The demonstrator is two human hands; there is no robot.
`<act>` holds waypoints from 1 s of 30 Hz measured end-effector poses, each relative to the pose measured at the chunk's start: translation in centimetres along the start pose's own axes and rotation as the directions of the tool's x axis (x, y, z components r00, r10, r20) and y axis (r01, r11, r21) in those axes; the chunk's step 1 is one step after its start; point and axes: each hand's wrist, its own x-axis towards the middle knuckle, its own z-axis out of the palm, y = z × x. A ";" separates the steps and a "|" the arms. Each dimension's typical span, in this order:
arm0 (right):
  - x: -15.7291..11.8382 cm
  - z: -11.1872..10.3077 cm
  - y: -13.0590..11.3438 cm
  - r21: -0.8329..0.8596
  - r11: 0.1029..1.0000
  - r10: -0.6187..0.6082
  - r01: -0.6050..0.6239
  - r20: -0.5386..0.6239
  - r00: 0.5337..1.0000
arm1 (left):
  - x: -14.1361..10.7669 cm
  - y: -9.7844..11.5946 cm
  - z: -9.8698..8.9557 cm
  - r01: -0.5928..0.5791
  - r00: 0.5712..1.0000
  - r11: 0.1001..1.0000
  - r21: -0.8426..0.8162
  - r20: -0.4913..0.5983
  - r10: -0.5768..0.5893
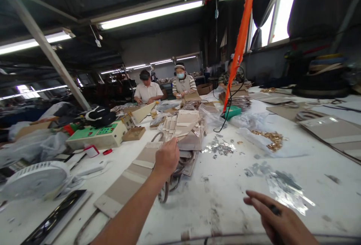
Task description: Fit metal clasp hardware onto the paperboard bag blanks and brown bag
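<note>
My left hand [167,158] reaches to the middle of the table, its fingers closed at the near edge of a beige panel [184,136] on top of a pile. Under and beside it lie more beige panels [187,119] and brown looped handles [163,194]. Low on the right, my right hand [282,218] is above the tabletop with its index finger stretched forward. A small dark object [274,210] is held in its curled fingers, its kind unclear. Nearby are scattered flat silver metal pieces [287,188].
Silver bits [220,146] and a plastic bag of gold-coloured pieces [267,139] lie ahead. An orange wrapped cord [239,42] hangs down by a green box [232,112]. On the left are a white fan [36,179] and a green-topped machine [97,135]. Several people sit across the table.
</note>
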 end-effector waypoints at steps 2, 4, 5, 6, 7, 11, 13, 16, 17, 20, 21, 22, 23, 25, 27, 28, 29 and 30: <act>0.1 1.4 -1.6 0.272 0.962 -0.010 0.017 -0.027 1.000 | -4.2 1.1 -1.0 -0.231 0.971 0.972 -0.041 -0.071 0.228; 0.3 2.9 -2.6 0.509 0.861 0.012 0.001 -0.022 1.000 | -8.9 2.1 -1.4 -0.486 0.870 0.873 -0.049 -0.125 0.477; 0.4 3.6 -2.7 0.577 0.816 0.032 -0.014 -0.021 0.999 | -11.2 2.4 -1.5 -0.574 0.816 0.817 -0.049 -0.122 0.565; 0.4 4.2 -2.6 0.612 0.791 0.056 -0.028 -0.027 0.998 | -13.4 2.5 -1.6 -0.634 0.772 0.771 -0.055 -0.100 0.628; 0.3 4.7 -2.2 0.619 0.785 0.079 -0.039 -0.038 0.996 | -15.3 2.5 -1.6 -0.676 0.737 0.734 -0.069 -0.070 0.672; -1.3 5.5 0.5 0.447 0.894 0.081 -0.026 -0.105 0.991 | -20.6 0.8 -1.6 -0.759 0.631 0.624 -0.187 0.031 0.776; -2.6 5.5 1.6 0.271 0.962 -0.002 0.025 -0.088 0.996 | -22.1 -0.5 -1.8 -0.754 0.605 0.603 -0.261 0.081 0.792; -4.7 5.4 2.7 0.017 0.993 -0.121 0.121 -0.023 0.992 | -22.9 -2.0 -2.3 -0.686 0.615 0.636 -0.353 0.185 0.767; -5.5 5.5 3.0 -0.036 0.988 -0.152 0.152 -0.016 0.988 | -22.7 -2.1 -2.4 -0.654 0.628 0.657 -0.375 0.214 0.748; -7.5 6.2 3.9 -0.073 0.972 -0.230 0.225 -0.069 0.971 | -21.0 -1.1 -2.0 -0.486 0.762 0.776 -0.402 0.240 0.601; -8.2 6.5 4.2 -0.055 0.970 -0.240 0.236 -0.089 0.967 | -20.0 -0.3 -1.6 -0.405 0.824 0.818 -0.409 0.224 0.520; -8.9 6.7 4.4 -0.029 0.971 -0.240 0.238 -0.100 0.966 | -18.7 0.7 -1.1 -0.311 0.880 0.851 -0.424 0.210 0.427; -9.5 6.9 4.7 -0.002 0.973 -0.231 0.232 -0.103 0.968 | -17.4 1.9 -0.5 -0.214 0.915 0.865 -0.454 0.216 0.340; -10.5 7.2 5.2 0.047 0.978 -0.198 0.203 -0.091 0.976 | -14.5 4.2 0.9 -0.027 0.913 0.838 -0.545 0.328 0.243; -11.2 7.2 5.6 0.088 0.980 -0.169 0.176 -0.077 0.983 | -11.8 6.3 2.1 0.107 0.834 0.788 -0.607 0.486 0.261; -11.5 7.2 5.8 0.109 0.980 -0.157 0.164 -0.070 0.985 | -10.7 7.1 2.7 0.147 0.783 0.768 -0.623 0.548 0.294; -11.6 7.1 5.9 0.128 0.981 -0.142 0.149 -0.065 0.988 | -9.7 7.9 3.2 0.174 0.732 0.752 -0.635 0.594 0.332; -11.7 7.0 6.1 0.145 0.981 -0.123 0.131 -0.062 0.991 | -8.9 8.4 3.6 0.197 0.684 0.738 -0.645 0.630 0.368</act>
